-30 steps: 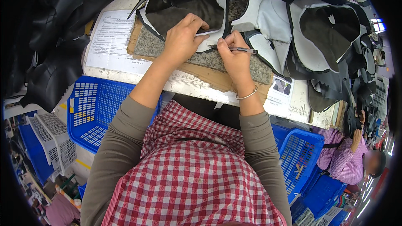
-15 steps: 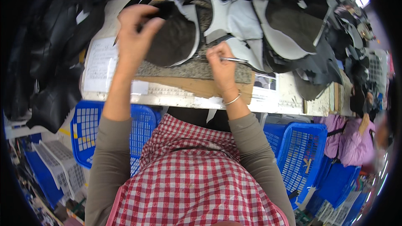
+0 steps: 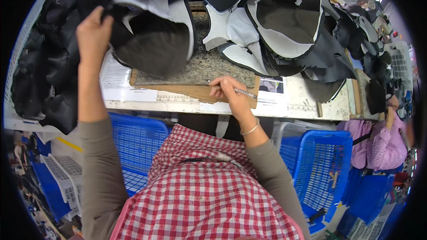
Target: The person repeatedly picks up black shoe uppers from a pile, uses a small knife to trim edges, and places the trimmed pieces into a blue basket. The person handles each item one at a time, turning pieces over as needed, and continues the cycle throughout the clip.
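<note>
Head view: the black-and-white sewn piece (image 3: 162, 46) sits on the far left of the grey speckled slab (image 3: 200, 69), overhanging its left edge, its long axis running roughly side to side. My left hand (image 3: 93, 35) is nearer, fingers closed on its left edge (black against black there, so the exact pinch is blurred), so the piece lies just to that hand's right. From my right hand (image 3: 235, 97) it lies up and to the left, apart. That hand is curled around a slim pen (image 3: 245, 92), one end pointing left toward the piece, above the cardboard (image 3: 187, 91) under the slab. Right of the slab's middle rests a second black-and-white piece (image 3: 238, 29). Beyond my left hand is a heap of black pieces (image 3: 46, 71); below the table edge, a blue basket (image 3: 138, 135).
</note>
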The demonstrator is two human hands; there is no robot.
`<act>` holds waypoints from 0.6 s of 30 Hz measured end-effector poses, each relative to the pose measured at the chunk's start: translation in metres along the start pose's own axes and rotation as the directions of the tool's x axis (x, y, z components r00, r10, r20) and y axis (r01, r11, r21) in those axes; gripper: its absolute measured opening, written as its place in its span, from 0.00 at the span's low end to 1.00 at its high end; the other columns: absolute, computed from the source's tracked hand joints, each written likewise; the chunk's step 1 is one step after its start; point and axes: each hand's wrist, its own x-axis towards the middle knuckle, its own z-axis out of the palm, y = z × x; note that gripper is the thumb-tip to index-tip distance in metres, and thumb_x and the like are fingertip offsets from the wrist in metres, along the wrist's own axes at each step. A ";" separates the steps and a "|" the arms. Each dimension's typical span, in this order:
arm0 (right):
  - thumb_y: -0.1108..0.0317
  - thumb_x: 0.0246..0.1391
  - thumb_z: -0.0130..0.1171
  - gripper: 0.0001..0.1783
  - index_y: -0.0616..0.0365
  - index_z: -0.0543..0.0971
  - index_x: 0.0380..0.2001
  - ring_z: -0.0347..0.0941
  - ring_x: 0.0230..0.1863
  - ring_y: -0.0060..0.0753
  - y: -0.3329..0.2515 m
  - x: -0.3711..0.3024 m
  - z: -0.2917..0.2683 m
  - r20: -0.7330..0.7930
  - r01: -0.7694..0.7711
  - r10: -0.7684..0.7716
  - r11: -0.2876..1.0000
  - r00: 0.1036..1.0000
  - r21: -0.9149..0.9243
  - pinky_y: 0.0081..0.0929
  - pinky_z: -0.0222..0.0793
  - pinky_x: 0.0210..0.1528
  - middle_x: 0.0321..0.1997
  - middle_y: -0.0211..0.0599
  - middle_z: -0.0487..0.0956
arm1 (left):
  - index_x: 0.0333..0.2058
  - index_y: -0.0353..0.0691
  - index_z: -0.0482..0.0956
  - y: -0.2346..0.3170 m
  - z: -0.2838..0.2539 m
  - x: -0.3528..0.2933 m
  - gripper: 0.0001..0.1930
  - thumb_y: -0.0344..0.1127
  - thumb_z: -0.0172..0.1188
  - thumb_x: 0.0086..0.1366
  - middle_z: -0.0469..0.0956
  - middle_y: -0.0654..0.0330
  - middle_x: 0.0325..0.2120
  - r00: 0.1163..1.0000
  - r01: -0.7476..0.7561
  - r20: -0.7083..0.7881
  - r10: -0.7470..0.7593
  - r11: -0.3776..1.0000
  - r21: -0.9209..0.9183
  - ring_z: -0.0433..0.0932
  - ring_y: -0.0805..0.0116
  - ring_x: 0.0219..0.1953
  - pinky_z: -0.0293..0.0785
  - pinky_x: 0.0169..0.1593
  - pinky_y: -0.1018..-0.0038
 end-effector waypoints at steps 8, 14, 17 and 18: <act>0.63 0.68 0.55 0.14 0.63 0.81 0.45 0.77 0.39 0.24 -0.036 0.002 0.034 0.141 0.172 -0.141 0.956 0.980 -0.236 0.20 0.68 0.41 0.36 0.37 0.84 | 0.47 0.31 0.76 0.085 0.103 0.007 0.20 0.43 0.60 0.66 0.80 0.44 0.46 0.824 -0.066 0.566 -0.037 0.985 0.160 0.82 0.43 0.48 0.81 0.47 0.54; 0.68 0.67 0.58 0.08 0.61 0.82 0.42 0.76 0.37 0.21 0.006 -0.003 0.017 0.017 -0.011 0.018 0.937 1.000 -0.350 0.22 0.70 0.41 0.35 0.34 0.83 | 0.67 0.37 0.65 0.013 0.083 -0.097 0.33 0.41 0.65 0.67 0.70 0.47 0.64 0.908 0.090 0.417 -0.035 0.990 -0.113 0.69 0.45 0.65 0.69 0.66 0.56; 0.67 0.68 0.57 0.10 0.63 0.80 0.44 0.72 0.33 0.20 0.020 -0.008 -0.005 -0.030 -0.115 0.111 0.970 0.993 -0.214 0.20 0.67 0.38 0.34 0.34 0.82 | 0.59 0.42 0.76 -0.090 -0.014 -0.121 0.28 0.36 0.70 0.60 0.75 0.51 0.60 0.930 0.101 0.317 -0.186 0.958 0.268 0.72 0.50 0.62 0.71 0.64 0.59; 0.67 0.68 0.57 0.10 0.63 0.80 0.45 0.72 0.33 0.20 0.024 -0.007 -0.007 -0.048 -0.128 0.122 0.979 0.991 -0.160 0.20 0.67 0.38 0.34 0.35 0.82 | 0.59 0.39 0.76 -0.125 -0.045 -0.123 0.28 0.36 0.71 0.60 0.75 0.50 0.60 0.887 0.176 0.323 -0.329 0.890 0.422 0.72 0.50 0.63 0.70 0.65 0.60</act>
